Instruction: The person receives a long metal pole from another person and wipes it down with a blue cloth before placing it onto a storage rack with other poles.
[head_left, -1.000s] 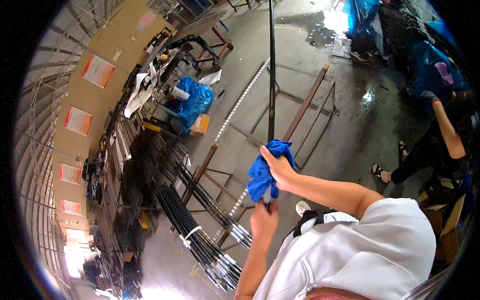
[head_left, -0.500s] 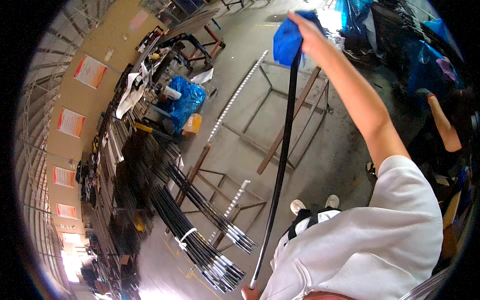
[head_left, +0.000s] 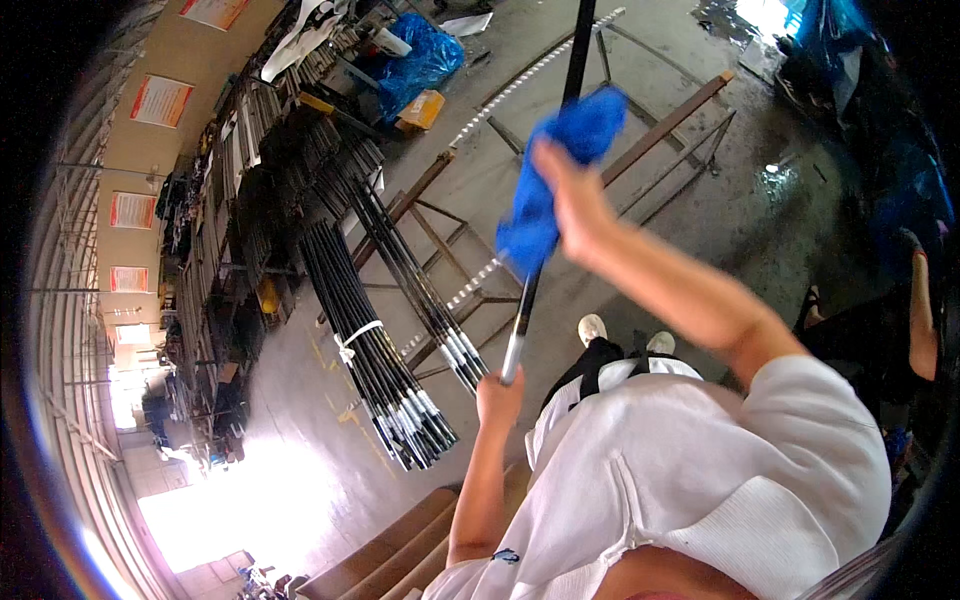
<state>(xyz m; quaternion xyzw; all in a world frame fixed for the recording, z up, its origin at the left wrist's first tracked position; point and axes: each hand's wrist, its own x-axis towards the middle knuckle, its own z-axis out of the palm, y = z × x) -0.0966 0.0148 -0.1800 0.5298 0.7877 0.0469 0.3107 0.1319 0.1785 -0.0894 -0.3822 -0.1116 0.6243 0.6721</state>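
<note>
Blue cloth (head_left: 590,125) covers a stretch of the slanting black pole (head_left: 579,50); the person's right hand (head_left: 578,205), curled and blurred, grips it there. Lower down, the left hand (head_left: 498,400) is closed around the pole's pale end. Behind, a metal frame (head_left: 668,128) stands on the floor (head_left: 755,235), partly hidden by the cloth. Leftward are a tied bundle of poles (head_left: 340,290), an orange box (head_left: 420,110) and blue plastic (head_left: 428,62). At right, a co-worker's forearm (head_left: 922,320) shows.

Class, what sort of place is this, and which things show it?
Probably a factory or workshop: a tied bundle of black rods, a metal stand with a brown beam, and long bars stacked left.
</note>
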